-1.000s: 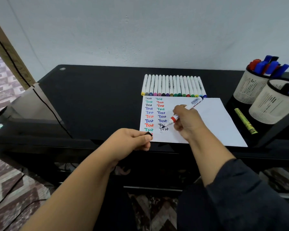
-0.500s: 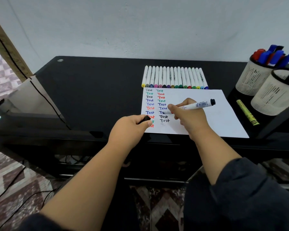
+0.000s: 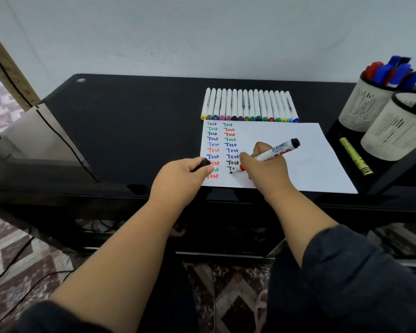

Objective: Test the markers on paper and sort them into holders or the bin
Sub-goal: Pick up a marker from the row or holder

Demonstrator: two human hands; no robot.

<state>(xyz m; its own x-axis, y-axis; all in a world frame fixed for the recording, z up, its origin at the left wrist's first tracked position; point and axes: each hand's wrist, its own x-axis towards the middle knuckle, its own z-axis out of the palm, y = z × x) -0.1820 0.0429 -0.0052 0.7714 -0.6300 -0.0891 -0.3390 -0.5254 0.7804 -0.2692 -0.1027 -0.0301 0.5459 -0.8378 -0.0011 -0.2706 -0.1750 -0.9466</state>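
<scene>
A white sheet of paper (image 3: 305, 162) lies on the black desk (image 3: 130, 121), with two columns of coloured "Test" words on its left side. My right hand (image 3: 265, 174) grips a white marker (image 3: 271, 155) with a black end, its tip down on the paper near the lowest black word. My left hand (image 3: 180, 179) pinches the marker's black cap (image 3: 203, 163) at the paper's left edge. A row of several white markers (image 3: 249, 105) with coloured ends lies just behind the paper.
Two white mesh holders stand at the right: the far holder (image 3: 365, 106) full of red and blue markers, the near holder (image 3: 394, 133) with a blue one showing. A yellow-green highlighter (image 3: 356, 156) lies beside them. A cardboard box (image 3: 22, 131) sits left.
My right hand lifted the marker level above the paper, then tilted it back down so the tip touches the sheet. My left hand stayed at the paper's edge with the cap.
</scene>
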